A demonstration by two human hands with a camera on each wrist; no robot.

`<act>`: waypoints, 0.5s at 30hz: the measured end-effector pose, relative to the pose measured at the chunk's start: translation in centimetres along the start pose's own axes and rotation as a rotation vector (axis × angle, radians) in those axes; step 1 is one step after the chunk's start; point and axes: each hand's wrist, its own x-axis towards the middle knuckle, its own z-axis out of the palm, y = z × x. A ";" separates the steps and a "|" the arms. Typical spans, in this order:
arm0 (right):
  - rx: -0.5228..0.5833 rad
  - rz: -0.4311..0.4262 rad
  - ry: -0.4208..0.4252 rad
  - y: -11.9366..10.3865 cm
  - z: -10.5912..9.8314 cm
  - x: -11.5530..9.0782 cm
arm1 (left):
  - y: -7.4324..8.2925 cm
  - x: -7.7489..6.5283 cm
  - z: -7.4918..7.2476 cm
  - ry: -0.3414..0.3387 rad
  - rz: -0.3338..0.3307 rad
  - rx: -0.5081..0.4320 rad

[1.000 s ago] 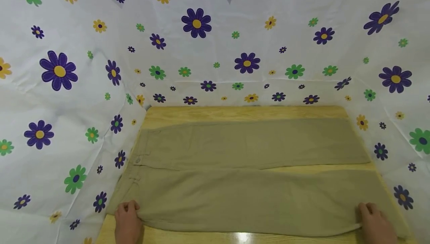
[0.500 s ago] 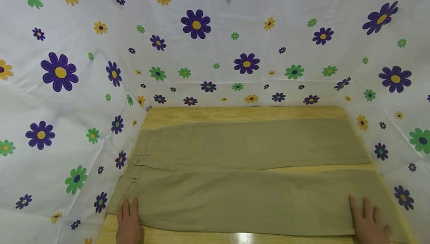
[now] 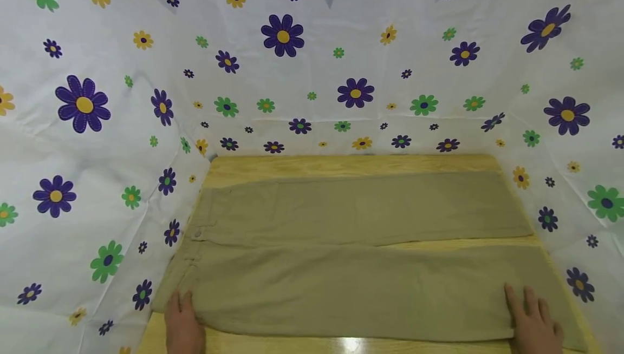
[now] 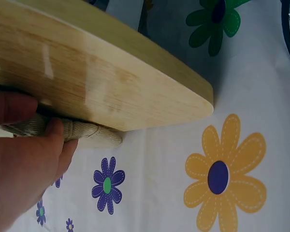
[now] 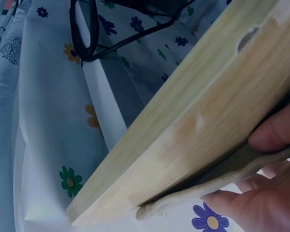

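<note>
A pair of khaki trousers lies flat across the wooden table, waistband to the left and legs to the right, slightly spread apart. At the near side of the waist, my left hand holds the trousers' edge. In the left wrist view, the ribbed-looking cloth sits between that hand's thumb and fingers. Near the hem of the closer leg, my right hand has its fingers spread over the fabric. The right wrist view shows its thumb below the cloth edge and fingers on the other side.
White flower-print sheeting encloses the table on the left, back and right. A strip of bare wooden tabletop shows along the far edge. Beneath the table edge, a black cable or strap hangs in the right wrist view.
My right hand has gone from curled fingers with the leg edge slightly raised to spread fingers laid on the leg, a little further left. My left hand stays at the waist, its fingers shifting slightly.
</note>
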 end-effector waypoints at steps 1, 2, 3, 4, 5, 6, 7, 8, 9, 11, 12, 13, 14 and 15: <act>0.001 -0.006 -0.010 0.0 0.0 0.0 | -0.1 0.0 0.1 0.042 0.000 -0.005; 0.003 -0.010 -0.015 0.0 0.0 -0.1 | -0.1 -0.1 0.2 0.081 0.008 -0.009; 0.004 -0.011 -0.020 0.0 0.0 -0.1 | -0.2 -0.1 0.3 0.123 0.018 -0.016; 0.006 -0.012 -0.023 0.0 -0.1 -0.1 | -0.3 -0.1 0.4 0.160 0.036 -0.021; 0.007 -0.013 -0.023 0.0 -0.1 -0.1 | -0.3 -0.1 0.5 0.189 0.051 -0.026; 0.008 -0.015 -0.019 0.0 -0.1 -0.1 | -0.4 0.0 0.6 0.216 0.068 -0.028; 0.009 -0.015 -0.014 0.0 -0.2 0.0 | -0.5 0.0 0.7 0.238 0.075 -0.035; 0.007 -0.011 -0.004 -0.1 -0.3 0.0 | -0.7 0.1 0.7 0.257 0.080 -0.042; 0.007 -0.009 0.005 -0.1 -0.4 0.0 | -0.8 0.2 0.8 0.283 0.086 -0.058; 0.006 -0.011 0.027 -0.2 -0.6 0.0 | -1.2 0.3 0.9 0.315 0.096 -0.073; 0.003 -0.012 0.041 -0.2 -0.7 0.0 | -1.4 0.2 1.0 0.331 0.104 -0.081; -0.001 -0.011 0.053 -0.2 -0.9 -0.1 | -1.6 0.2 1.0 0.341 0.113 -0.092; -0.006 -0.009 0.054 -0.2 -1.0 -0.2 | -1.8 0.2 1.0 0.350 0.133 -0.101; -0.010 -0.005 0.062 -0.3 -1.2 -0.3 | -1.9 0.2 1.0 0.354 0.159 -0.114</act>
